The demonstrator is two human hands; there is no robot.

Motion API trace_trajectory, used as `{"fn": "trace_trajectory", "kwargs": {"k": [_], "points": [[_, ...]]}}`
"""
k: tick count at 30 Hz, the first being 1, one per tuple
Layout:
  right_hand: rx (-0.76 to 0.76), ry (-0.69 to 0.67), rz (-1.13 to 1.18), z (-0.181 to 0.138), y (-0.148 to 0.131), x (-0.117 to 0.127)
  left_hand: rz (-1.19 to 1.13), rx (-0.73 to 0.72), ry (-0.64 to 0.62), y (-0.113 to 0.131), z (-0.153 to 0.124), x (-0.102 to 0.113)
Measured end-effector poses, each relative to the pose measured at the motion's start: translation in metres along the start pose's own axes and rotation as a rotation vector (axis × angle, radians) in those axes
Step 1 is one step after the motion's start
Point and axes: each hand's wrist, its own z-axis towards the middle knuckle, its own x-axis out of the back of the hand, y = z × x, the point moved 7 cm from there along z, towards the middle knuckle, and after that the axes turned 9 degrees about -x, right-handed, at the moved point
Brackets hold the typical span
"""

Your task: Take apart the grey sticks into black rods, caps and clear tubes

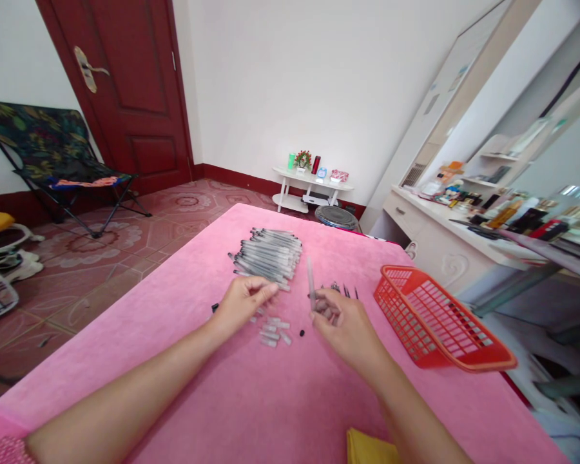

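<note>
My right hand (342, 317) is closed on a translucent pen barrel (310, 277), which stands nearly upright between thumb and fingers. My left hand (247, 300) is pinched at the near edge of a pile of pens (268, 254) with clear barrels and dark ends. What its fingertips hold, if anything, I cannot make out. Several short clear caps (269, 335) lie on the pink cloth between my hands, with a small black plug (302, 333) beside them. Beyond my right hand lie several thin dark pen tips (347, 291), partly hidden by it.
A red plastic basket (432, 322) stands at the right of the pink-covered table (212, 399). Yellow cloth (371, 447) lies at the near edge. A dressing table (444, 232) with bottles is on the right. A folding chair (72, 151) stands at the left, before a door.
</note>
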Motion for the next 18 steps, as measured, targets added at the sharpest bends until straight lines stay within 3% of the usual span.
{"fn": "trace_trajectory", "kwargs": {"k": [3, 6, 9, 12, 14, 16, 18], "points": [[-0.054, 0.269, -0.082, 0.009, 0.017, 0.065, 0.041, -0.073, 0.241, -0.012, 0.012, 0.050], [-0.147, 0.500, -0.291, 0.009, 0.050, 0.136, 0.074, -0.048, 0.411, -0.035, 0.017, 0.088], [-0.331, 0.456, -0.616, 0.005, 0.098, 0.181, 0.044, -0.031, 0.491, -0.050, 0.018, 0.103], [-0.489, 0.272, -0.804, -0.005, 0.137, 0.200, 0.054, -0.027, 0.466, -0.054, 0.021, 0.100], [-0.554, 0.253, -0.854, -0.013, 0.142, 0.204, 0.077, -0.027, 0.448, -0.053, 0.022, 0.096], [-0.545, 0.338, -0.861, -0.017, 0.125, 0.199, 0.091, -0.036, 0.439, -0.052, 0.023, 0.094], [-0.411, 0.405, -0.775, -0.013, 0.093, 0.178, 0.097, -0.041, 0.430, -0.051, 0.024, 0.093]]}}
